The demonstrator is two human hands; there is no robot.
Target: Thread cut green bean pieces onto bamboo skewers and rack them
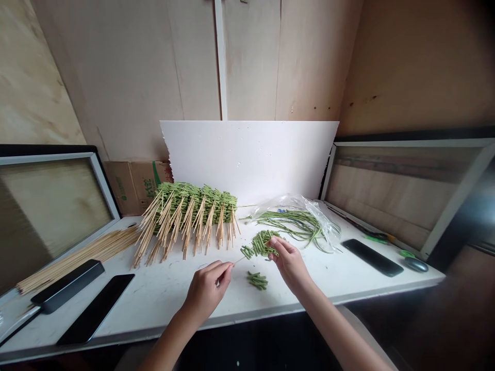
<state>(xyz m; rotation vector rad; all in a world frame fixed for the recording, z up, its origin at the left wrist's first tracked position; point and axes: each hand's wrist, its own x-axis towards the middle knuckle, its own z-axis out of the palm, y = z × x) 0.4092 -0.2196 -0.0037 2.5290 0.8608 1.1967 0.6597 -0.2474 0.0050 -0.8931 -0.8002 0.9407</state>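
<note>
My left hand (211,283) is closed in a pinch on the near end of a thin skewer (238,260). Short cut green bean pieces (246,252) show at the skewer's far end; whether all of them are threaded on it I cannot tell. Over the edge of a pile of cut bean pieces (261,238), my right hand (289,262) has thumb and fingers pinched together. What lies between those fingertips is too small to make out against the green. A smaller heap of cut beans (257,281) lies on the white table (297,296) between my hands.
Finished bean skewers (195,203) are stacked at the back left, sticks facing me. Loose bamboo skewers (83,255) lie farther left, near a black box (67,286) and a dark flat panel (96,309). Long beans (296,221) in a plastic bag, a phone (372,257) and a mouse (416,264) occupy the right.
</note>
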